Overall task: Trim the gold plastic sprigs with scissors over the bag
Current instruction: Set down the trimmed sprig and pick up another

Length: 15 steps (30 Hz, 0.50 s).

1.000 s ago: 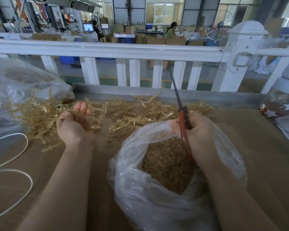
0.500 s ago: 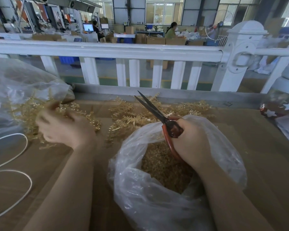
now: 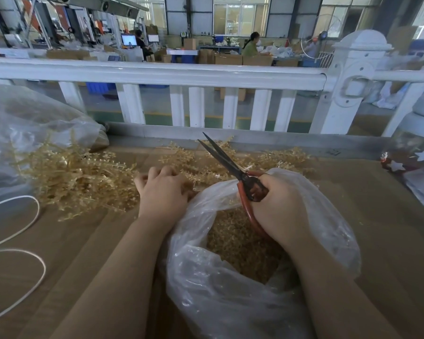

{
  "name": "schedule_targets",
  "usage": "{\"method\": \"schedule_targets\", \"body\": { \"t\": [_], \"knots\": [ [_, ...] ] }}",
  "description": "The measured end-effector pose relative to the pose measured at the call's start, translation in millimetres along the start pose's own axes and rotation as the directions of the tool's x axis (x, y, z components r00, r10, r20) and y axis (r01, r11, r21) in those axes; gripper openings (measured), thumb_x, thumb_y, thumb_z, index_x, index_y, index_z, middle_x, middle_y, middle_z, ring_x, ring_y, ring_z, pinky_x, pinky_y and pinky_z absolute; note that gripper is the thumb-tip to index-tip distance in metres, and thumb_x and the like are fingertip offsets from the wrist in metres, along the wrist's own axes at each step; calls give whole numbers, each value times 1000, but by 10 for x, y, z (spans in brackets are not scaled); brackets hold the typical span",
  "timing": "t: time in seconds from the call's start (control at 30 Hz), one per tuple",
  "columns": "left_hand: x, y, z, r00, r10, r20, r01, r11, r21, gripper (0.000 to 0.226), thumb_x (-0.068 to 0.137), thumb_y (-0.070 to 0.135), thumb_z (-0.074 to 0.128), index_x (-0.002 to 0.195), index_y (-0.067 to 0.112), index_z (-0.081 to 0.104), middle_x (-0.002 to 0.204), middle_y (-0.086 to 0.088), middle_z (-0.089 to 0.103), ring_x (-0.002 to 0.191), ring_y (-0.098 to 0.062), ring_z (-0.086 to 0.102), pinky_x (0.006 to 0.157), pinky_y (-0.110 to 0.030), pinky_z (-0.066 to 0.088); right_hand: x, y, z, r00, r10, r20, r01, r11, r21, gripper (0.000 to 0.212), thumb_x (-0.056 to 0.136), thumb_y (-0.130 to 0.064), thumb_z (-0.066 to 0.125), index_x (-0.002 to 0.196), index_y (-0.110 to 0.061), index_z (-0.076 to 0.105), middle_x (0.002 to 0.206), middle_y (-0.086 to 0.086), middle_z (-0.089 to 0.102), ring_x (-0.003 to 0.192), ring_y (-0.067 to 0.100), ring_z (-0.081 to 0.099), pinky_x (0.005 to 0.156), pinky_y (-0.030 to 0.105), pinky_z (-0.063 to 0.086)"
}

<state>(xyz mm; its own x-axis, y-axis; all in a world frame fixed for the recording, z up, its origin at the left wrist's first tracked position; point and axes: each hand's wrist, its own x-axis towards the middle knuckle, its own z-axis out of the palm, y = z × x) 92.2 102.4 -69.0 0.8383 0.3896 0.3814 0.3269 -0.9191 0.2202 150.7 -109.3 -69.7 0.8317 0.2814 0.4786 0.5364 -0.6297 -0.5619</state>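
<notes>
Two hands: left hand (image 3: 162, 195), fingers curled into gold sprigs (image 3: 83, 182) just left of the bag (image 3: 230, 302), is nearer them; right hand (image 3: 277, 206) grips part-open scissors (image 3: 230, 165) over it.

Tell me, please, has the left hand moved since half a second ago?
Yes. The left hand has shifted right along the white railing, from the left sprig pile to the bag's rim.
</notes>
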Motion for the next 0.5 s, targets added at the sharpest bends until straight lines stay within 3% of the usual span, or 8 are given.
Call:
{"method": "schedule_targets", "body": {
  "t": [0.13, 0.27, 0.33, 0.4, 0.5],
  "knots": [
    [-32, 45, -12, 976, 9, -218, -20, 999, -47, 17, 95, 33, 59, 94, 32, 76, 102, 7, 68, 103, -22, 50, 93, -40, 17, 13, 44, 17, 999, 33, 10, -33, 999, 0, 30, 85, -59, 53, 75, -31, 59, 64, -17, 57, 61, 1, 54, 54, 13, 33],
    [-53, 168, -95, 908, -188, -375, 32, 923, -384, 19, 96, 35, 60, 90, 25, 75, 81, 10, 70, 86, -18, 60, 89, -31, 19, 16, 33, 5, 996, 84, 1, -84, 995, 45, 30, 83, -60, 55, 69, -34, 55, 61, -17, 58, 60, 1, 56, 53, 13, 34],
    [-56, 214, -132, 917, -303, -260, 43, 723, -689, 18, 96, 36, 62, 89, 23, 74, 76, 8, 70, 78, -16, 63, 95, -35, 36, 23, 19, -5, 993, 118, -9, -116, 988, 104, 30, 85, -58, 60, 68, -34, 56, 59, -18, 59, 59, 0, 57, 52, 12, 34],
    [-51, 254, -181, 939, -318, -130, 28, 447, -894, 17, 95, 30, 66, 91, 15, 73, 81, -1, 71, 76, -21, 64, 83, -45, 54, 33, 20, -21, 992, 130, -5, -127, 978, 165, 29, 89, -49, 68, 68, -33, 57, 65, -28, 61, 66, -4, 59, 50, 13, 39],
    [-34, 316, -212, 951, -289, -108, -50, 198, -979, 17, 96, 18, 63, 93, 4, 72, 79, -6, 69, 71, -18, 61, 70, -34, 52, 45, 37, -52, 989, 148, -5, -142, 959, 243, 29, 90, -44, 69, 69, -27, 60, 69, -33, 61, 69, -9, 58, 50, 12, 39]
  ]
}}
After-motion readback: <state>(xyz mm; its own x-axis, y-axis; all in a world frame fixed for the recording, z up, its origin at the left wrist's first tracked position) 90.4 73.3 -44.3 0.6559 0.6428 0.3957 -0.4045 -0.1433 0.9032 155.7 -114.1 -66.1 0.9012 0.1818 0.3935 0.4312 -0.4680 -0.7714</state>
